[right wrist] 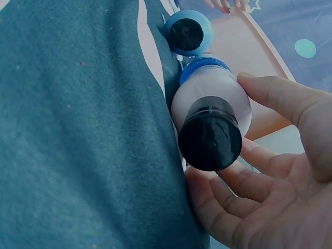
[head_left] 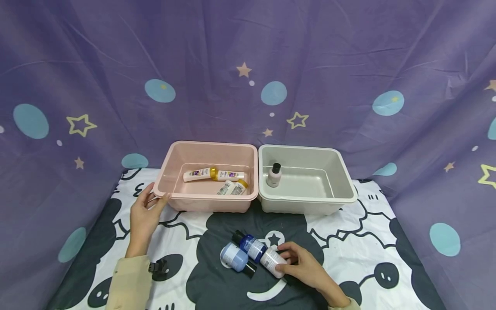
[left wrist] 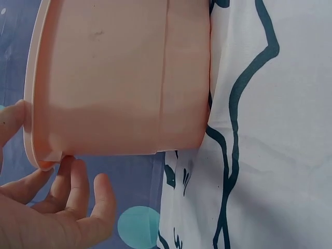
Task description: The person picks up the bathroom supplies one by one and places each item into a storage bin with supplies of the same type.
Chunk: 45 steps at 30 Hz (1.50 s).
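Observation:
At its front left corner, the pink bin [head_left: 209,203] has its rim pinched between the thumb and fingers of my left hand [head_left: 145,217]. My right hand [head_left: 304,265] holds a pale pink bottle [head_left: 273,261] with its thumb on one side and fingers on the other. The bottle's black cap [right wrist: 210,137] faces the right wrist camera. Beside it on the cloth lie a dark blue bottle [head_left: 253,248] and a light blue bottle [head_left: 234,257], both black-capped and close together.
Several white bottles with yellow caps [head_left: 199,174] lie inside the pink bin. Right beside it stands a white bin [head_left: 306,206], with one pale pink bottle [head_left: 274,177] upright at its left. A purple curtain [head_left: 329,56] hangs behind the sheep-patterned cloth [head_left: 372,241].

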Tool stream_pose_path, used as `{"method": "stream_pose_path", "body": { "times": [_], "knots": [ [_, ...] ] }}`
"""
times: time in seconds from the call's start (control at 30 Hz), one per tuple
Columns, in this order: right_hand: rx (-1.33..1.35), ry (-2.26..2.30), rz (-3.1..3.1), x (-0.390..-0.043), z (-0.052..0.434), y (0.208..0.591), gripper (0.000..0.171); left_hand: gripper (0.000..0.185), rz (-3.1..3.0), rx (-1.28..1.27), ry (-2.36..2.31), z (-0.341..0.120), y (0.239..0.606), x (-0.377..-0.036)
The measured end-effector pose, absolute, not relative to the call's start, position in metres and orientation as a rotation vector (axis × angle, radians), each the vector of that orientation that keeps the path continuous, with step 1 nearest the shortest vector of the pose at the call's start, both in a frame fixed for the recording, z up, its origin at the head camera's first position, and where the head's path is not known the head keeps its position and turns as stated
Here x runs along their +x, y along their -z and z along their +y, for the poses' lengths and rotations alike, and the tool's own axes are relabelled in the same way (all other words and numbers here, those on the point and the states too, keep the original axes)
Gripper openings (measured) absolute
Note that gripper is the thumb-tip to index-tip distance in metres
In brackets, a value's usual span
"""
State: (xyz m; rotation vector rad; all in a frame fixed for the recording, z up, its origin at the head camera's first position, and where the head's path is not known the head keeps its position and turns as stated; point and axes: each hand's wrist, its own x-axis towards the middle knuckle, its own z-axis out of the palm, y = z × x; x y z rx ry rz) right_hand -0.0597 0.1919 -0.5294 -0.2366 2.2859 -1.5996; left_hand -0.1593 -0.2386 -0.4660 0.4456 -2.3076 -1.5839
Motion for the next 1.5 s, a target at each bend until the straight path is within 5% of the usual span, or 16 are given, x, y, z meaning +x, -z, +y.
{"method": "stream_pose_path", "body": {
  "times": [0.63, 1.07, 1.5],
  "knots": [
    [-0.118, 1.672, 2.402, -0.065, 0.205, 0.521, 0.039, 0.067, -2.272, 0.596, 1.505, -0.217, 0.475, -0.133],
    [0.230, 1.979, 2.604, -0.080, 0.242, 0.494, 0.028, 0.043, -2.380, 0.392, 1.652, -0.189, 0.490, -0.109],
    [0.534, 2.326, 2.699, -0.092, 0.271, 0.475, 0.027, 0.044, -2.609, 0.127, 1.832, -0.168, 0.492, -0.095]
  ]
}}
